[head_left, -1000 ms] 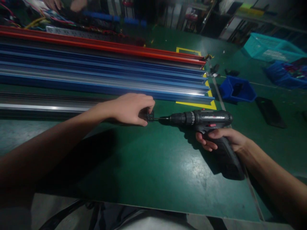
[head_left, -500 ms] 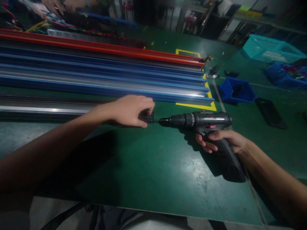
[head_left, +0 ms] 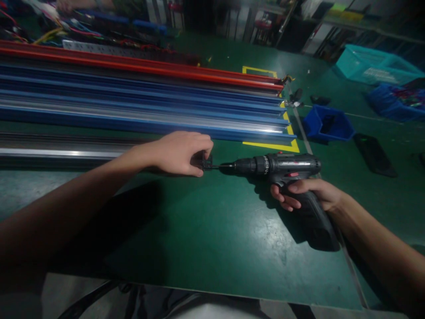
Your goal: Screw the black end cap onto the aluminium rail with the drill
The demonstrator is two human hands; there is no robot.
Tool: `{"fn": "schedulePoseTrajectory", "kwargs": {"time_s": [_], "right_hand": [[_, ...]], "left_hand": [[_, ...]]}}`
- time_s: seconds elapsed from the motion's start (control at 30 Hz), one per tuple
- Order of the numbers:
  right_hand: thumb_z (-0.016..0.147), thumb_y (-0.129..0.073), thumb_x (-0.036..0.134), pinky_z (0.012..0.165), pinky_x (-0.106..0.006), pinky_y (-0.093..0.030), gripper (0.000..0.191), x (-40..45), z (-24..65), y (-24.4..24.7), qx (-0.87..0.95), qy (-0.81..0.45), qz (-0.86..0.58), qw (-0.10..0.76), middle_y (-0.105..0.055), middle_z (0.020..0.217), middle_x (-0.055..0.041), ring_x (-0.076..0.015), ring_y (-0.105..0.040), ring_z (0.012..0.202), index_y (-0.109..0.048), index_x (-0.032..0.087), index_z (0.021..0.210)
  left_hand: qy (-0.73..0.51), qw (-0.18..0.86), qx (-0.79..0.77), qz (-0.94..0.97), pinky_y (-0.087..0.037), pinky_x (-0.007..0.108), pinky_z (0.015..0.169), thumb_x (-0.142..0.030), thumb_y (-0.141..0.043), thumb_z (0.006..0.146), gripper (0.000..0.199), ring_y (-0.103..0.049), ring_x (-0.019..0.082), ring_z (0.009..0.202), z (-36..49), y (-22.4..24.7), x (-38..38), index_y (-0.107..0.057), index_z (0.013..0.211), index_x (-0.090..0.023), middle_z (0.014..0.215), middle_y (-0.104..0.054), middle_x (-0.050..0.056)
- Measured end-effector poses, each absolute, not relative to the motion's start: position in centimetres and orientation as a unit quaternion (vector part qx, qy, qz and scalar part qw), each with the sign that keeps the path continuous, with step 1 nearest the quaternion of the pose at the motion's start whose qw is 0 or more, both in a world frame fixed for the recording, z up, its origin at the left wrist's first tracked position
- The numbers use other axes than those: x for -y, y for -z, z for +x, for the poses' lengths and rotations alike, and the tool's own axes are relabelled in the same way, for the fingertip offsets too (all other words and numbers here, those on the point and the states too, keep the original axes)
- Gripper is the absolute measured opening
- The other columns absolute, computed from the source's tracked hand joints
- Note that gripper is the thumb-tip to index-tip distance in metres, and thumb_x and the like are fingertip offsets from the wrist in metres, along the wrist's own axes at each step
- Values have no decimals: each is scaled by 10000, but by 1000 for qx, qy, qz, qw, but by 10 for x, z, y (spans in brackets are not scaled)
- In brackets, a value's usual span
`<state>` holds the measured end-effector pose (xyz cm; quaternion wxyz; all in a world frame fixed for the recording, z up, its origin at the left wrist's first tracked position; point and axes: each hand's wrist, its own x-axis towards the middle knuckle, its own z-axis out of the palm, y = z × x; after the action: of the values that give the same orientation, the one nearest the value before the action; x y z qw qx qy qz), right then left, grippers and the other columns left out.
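My right hand (head_left: 299, 195) is wrapped round the grip of a black cordless drill (head_left: 292, 165), which points left. The drill's thin bit reaches a small black end piece (head_left: 207, 163) at the end of a dark metal profile (head_left: 73, 153). My left hand (head_left: 184, 153) closes its thumb and fingers round that end piece, and its palm covers the profile's right end. Whether the bit's tip sits in a screw is too small to tell.
Blue profiles (head_left: 149, 106) and a red profile (head_left: 166, 68) lie behind my left hand. At the right are a blue bin (head_left: 328, 124), a dark flat object (head_left: 375, 155) and a turquoise basket (head_left: 378, 66). Wires and another person's hand (head_left: 68, 4) show at the top left.
The other person's hands at the top left have shifted, and a dark patterned sleeve shows there now. My hands and the drill hold the same position.
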<state>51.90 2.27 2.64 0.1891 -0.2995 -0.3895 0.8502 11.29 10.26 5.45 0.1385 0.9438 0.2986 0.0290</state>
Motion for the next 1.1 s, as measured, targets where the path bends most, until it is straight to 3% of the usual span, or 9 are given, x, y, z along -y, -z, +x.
{"fn": "schedulePoseTrajectory", "kwargs": {"time_s": [1.1], "right_hand": [[891,-784,248,677,-255,-592,246,-22,518,-27,382,-848,-317,189,-752,904,-86,-94,-590,588,-855,84,1060]], "left_hand": [[-28,139,-294,945,-370,340,742,-496,-792,838,343,-636,248,952,113,-53,-104,-653,1037,-254,1072,-702,40]]}}
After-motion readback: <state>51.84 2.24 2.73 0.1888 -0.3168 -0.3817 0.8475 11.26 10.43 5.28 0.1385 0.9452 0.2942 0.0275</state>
